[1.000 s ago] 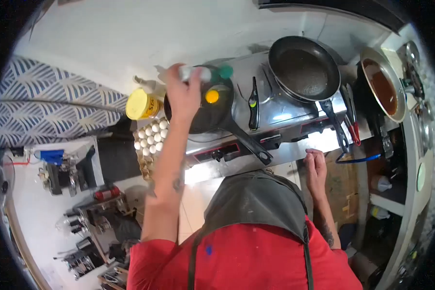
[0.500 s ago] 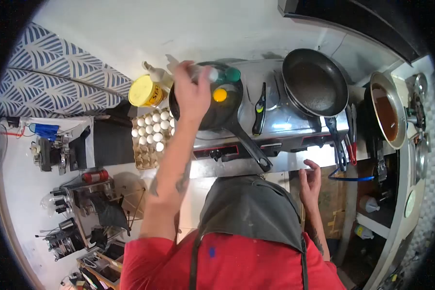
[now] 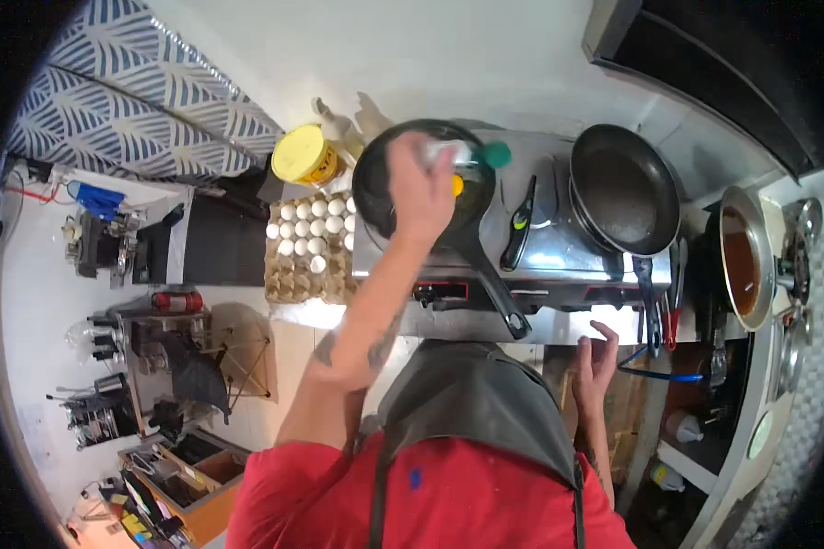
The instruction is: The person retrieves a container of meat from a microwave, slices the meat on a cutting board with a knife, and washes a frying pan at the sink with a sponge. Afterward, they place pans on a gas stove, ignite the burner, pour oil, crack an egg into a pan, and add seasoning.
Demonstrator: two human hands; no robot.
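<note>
Over the black frying pan [image 3: 373,188] on the left of the stove, my left hand [image 3: 421,188] is wrapped round a whitish shaker with a green cap [image 3: 496,155], held tilted on its side and blurred. An egg yolk [image 3: 458,186] shows in the pan, partly behind my fingers. My right hand [image 3: 595,364] is off the stove's front edge, fingers apart and holding nothing. A carton of white eggs [image 3: 288,288] lies left of the pan, with a yellow tub [image 3: 299,156] behind it.
A black-handled utensil [image 3: 519,229] lies on the stove [image 3: 545,252]. Right of it stand stacked pans [image 3: 624,188], red-handled tongs [image 3: 674,311] and a pan of brown sauce [image 3: 742,261]. The left pan's handle [image 3: 499,293] sticks out past the front edge.
The whole view has shifted, so the stove and pans appear further right and lower. My left hand stays over the pan with the shaker. My right hand's fingers have spread.
</note>
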